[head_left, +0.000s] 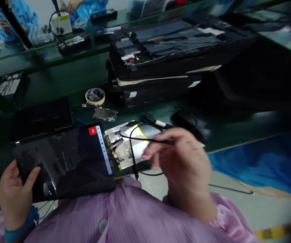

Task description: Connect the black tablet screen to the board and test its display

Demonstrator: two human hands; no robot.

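My left hand [16, 192] grips the tablet [66, 165] by its left edge, thumb pressed on the dark screen, fingers wrapped round the side and behind it. The tablet lies to the right of that hand, a lit strip running down its far side, and its lower edge is close against my purple garment [125, 216]. My right hand [180, 162] is raised to the right of the tablet, well apart from it, thumb and forefinger pinching the black cable [145, 139]; blur softens those fingertips, so I can't make out exactly how the cable's end sits between them. The cable runs left from my fingers and loops over the silver panel [132, 145], which lies between the tablet and my right hand.

Beyond the tablet's upper edge lies a dark slab [41, 118], very near it. The tape roll [95, 97] and a small circuit board [105, 114] are past its upper right corner, and stacked black boxes [160, 67] wall off the back. The front edge of the green surface [226, 143] slants past my right wrist, with blue sheeting [257, 165] below it and floor beneath my forearm.
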